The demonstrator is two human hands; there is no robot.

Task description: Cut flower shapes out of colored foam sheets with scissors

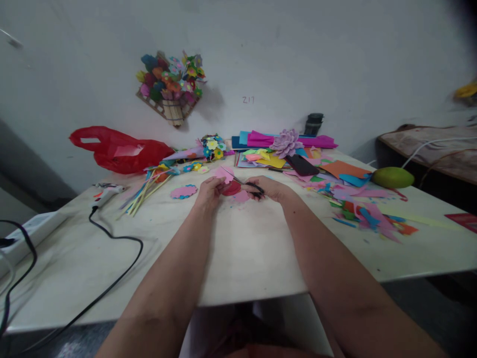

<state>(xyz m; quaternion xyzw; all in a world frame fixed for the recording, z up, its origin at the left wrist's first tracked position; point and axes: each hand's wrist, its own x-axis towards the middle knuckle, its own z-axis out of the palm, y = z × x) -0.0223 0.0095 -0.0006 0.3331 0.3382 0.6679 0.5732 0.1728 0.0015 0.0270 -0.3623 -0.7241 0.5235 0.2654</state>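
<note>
My left hand [209, 193] pinches a pink piece [224, 174] with a scalloped edge, near the middle of the table. The black-handled scissors [256, 189] are in my right hand [269, 187], and their blades point left across the pink piece. Just below the blades lies a red round piece [231, 188], with a pink scrap [240, 196] beside it. To the left of my left hand, a pink oval with a blue scalloped rim [184, 191] rests on the white table [257, 253].
A glue gun [108, 195] with a black cord and yellow strips [139, 198] lie left. Behind are a red bag [122, 151], paper flowers [213, 146] and a phone [302, 165]. Coloured scraps [376, 219] and a green oval object [393, 177] are right.
</note>
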